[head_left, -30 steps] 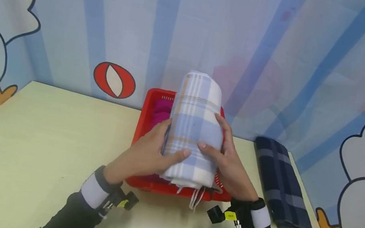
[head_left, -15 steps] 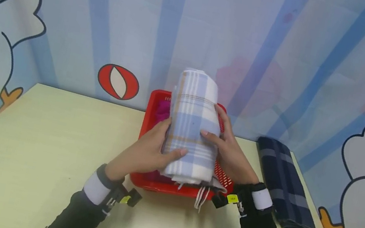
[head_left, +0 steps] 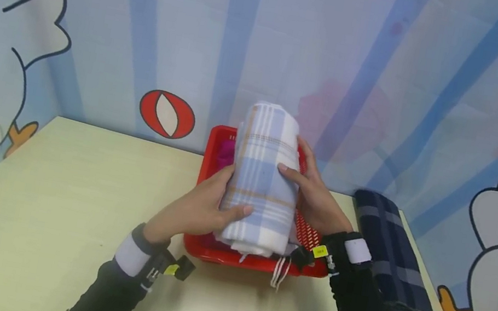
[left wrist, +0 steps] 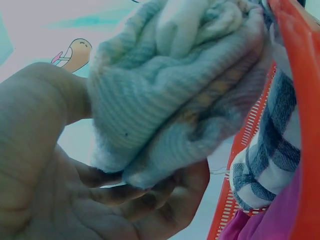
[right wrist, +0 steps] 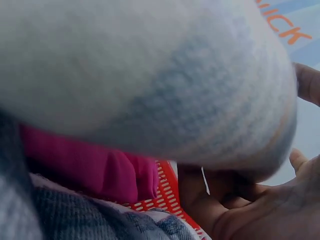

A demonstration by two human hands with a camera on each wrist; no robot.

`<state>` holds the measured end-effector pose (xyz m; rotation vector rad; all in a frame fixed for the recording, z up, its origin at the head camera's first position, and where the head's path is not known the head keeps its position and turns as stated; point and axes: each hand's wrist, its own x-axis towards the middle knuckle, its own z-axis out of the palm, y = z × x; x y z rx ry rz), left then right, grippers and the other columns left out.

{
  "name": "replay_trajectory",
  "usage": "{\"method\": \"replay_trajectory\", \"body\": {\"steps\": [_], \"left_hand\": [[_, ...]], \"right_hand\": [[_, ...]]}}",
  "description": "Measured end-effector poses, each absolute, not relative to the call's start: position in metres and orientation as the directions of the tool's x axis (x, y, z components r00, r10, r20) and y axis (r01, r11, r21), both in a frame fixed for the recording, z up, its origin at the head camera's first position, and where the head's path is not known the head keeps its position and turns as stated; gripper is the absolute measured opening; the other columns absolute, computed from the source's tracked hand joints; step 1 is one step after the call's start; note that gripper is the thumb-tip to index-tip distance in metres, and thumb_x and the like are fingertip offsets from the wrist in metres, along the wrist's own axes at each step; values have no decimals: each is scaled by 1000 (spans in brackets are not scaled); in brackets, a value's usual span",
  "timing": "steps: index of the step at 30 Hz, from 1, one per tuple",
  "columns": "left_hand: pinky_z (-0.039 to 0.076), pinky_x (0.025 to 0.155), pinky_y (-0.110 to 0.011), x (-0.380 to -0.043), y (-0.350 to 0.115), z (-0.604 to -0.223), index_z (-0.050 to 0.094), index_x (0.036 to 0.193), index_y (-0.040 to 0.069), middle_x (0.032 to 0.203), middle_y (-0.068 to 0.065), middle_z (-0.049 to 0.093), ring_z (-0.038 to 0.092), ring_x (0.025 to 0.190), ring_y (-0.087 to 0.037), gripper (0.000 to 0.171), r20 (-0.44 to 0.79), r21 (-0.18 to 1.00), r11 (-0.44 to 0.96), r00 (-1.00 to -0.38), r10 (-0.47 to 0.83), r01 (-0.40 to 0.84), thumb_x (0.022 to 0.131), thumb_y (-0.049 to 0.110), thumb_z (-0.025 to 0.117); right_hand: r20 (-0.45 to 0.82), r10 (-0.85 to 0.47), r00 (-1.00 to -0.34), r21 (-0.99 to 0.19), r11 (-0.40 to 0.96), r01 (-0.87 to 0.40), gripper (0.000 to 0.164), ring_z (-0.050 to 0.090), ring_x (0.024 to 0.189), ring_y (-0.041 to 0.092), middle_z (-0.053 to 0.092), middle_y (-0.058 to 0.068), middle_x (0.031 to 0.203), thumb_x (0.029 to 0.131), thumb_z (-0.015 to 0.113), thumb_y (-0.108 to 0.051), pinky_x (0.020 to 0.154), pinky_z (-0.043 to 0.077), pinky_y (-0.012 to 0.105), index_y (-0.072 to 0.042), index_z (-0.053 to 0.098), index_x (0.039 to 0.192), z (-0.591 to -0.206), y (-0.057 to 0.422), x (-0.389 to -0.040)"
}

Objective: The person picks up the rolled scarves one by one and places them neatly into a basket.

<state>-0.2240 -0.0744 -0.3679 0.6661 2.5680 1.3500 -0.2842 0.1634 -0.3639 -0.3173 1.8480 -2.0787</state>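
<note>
A rolled blue-and-white plaid cloth (head_left: pixel 264 180) with thin yellow-brown lines is held by both hands over a red plastic basket (head_left: pixel 206 255). My left hand (head_left: pixel 199 208) grips its near left side, thumb on top and fingers underneath, as the left wrist view shows. Further up on the right side, my right hand (head_left: pixel 318 198) holds the roll, its thumb across the top and fingers beneath. Inside the basket lie a magenta cloth (right wrist: pixel 90 165) and a dark-and-white checked cloth (left wrist: pixel 272 145). White strings (head_left: pixel 279 273) hang over the basket's front rim.
A folded navy plaid cloth (head_left: pixel 391 255) lies on the table's right side, beside the right forearm. The pale yellow table (head_left: pixel 87 193) meets a printed blue-striped curtain (head_left: pixel 188 45) right behind the basket.
The plaid roll has shifted slightly left relative to the basket. My right hand has slid forward along its side, while my left hand keeps its grip. The head view has turned a little left.
</note>
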Motion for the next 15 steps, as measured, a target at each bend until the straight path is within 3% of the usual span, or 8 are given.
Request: {"method": "replay_trajectory", "body": {"steps": [7, 15], "left_hand": [[52, 103, -47, -228, -75, -370, 14, 157, 14, 137, -6, 49, 56, 120, -20, 88, 59, 809, 487, -871, 488, 328, 91, 29, 71], [52, 103, -47, -228, -78, -376, 8, 159, 12, 137, -8, 50, 56, 122, -22, 94, 24, 803, 522, -891, 453, 288, 91, 32, 70]], "right_hand": [[-72, -369, -927, -989, -93, 114, 75, 63, 109, 18, 45, 2, 136, 102, 54, -23, 91, 54, 41, -59, 7, 147, -362, 163, -295], [-72, -375, -924, -990, -82, 111, 82, 55, 121, 24, 38, 8, 145, 99, 56, -13, 94, 53, 43, -55, 7, 150, -362, 156, -307]]}}
